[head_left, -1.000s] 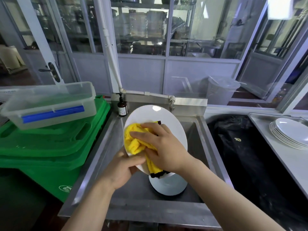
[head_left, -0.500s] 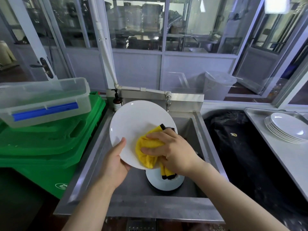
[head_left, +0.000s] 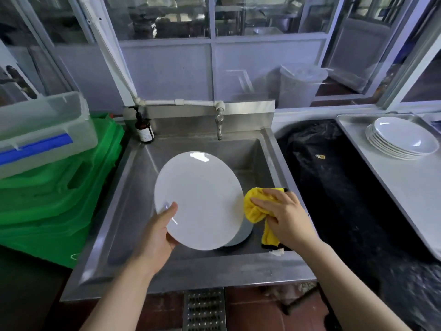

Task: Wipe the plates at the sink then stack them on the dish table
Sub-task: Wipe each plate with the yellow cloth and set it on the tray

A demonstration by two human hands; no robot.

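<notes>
Left hand (head_left: 156, 231) grips plate (head_left: 199, 199) over sink (head_left: 269, 144); right hand (head_left: 287, 217) clutches cloth (head_left: 254, 206) beside it. Stack (head_left: 401, 139) done on dish table (head_left: 391, 185) far edge; another plate in sink (head_left: 244, 232) left.

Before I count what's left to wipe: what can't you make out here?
Head view only:
- Plates in the sink: one edge shows; the held plate hides any others.
- Held plate's back: faces away.
- Yellow cloth: partly under the right hand.
- Bottle label: too small.
</notes>
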